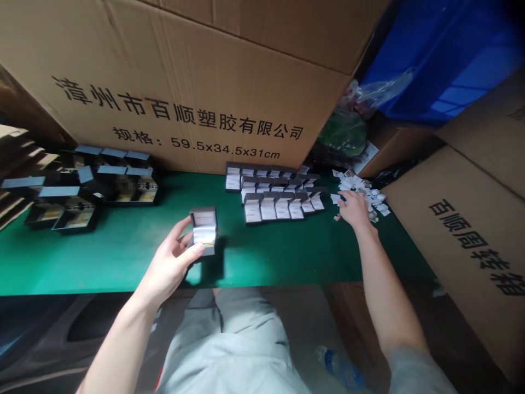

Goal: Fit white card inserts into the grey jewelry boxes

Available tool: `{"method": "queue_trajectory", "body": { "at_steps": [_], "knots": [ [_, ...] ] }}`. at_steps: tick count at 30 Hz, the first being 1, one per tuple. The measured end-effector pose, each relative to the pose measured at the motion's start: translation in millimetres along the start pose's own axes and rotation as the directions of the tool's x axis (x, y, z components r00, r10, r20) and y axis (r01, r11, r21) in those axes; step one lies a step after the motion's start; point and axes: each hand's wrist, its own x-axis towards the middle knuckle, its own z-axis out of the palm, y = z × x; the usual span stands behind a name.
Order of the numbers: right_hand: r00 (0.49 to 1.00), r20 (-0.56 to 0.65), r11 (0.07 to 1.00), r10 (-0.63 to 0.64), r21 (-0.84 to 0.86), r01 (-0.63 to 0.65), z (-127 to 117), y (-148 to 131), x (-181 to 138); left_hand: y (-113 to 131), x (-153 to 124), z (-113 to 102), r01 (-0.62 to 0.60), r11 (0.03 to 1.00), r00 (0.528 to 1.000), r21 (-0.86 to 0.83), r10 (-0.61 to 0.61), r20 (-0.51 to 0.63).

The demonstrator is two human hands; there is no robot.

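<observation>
My left hand (174, 260) grips a small dark jewelry box (204, 230) with its lid raised and a white lining showing. The thumb presses on the front edge, where a bit of gold colour shows. Over at the right, my right hand (355, 209) reaches down onto a loose pile of small white cards (373, 197). Its fingertips touch the pile, and whether they pinch a card is too small to tell. Between the hands, several similar open boxes (274, 205) with white linings stand in rows on the green tabletop (279, 257).
Larger dark open boxes (74, 213) stand at the left. A big cardboard carton (197, 71) rises behind the table, and another carton (463, 230) borders the right. Beyond are a blue bin (447, 65) and plastic bags (344, 131). A bottle (342, 369) lies below the table.
</observation>
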Motion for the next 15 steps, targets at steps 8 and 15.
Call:
{"method": "queue_trajectory", "body": {
  "at_steps": [8, 15],
  "knots": [
    [0.988, 0.142, 0.998, 0.058, -0.016, -0.057, 2.7, 11.3, 30.5, -2.5, 1.1, -2.0, 0.024, 1.000, 0.999, -0.021, -0.024, -0.028],
    [0.996, -0.002, 0.996, 0.086, 0.003, -0.086, -4.0, 38.0, 18.6, -1.9, 2.3, -3.7, 0.025, 0.999, 1.000, -0.040, -0.025, -0.004]
  ]
}}
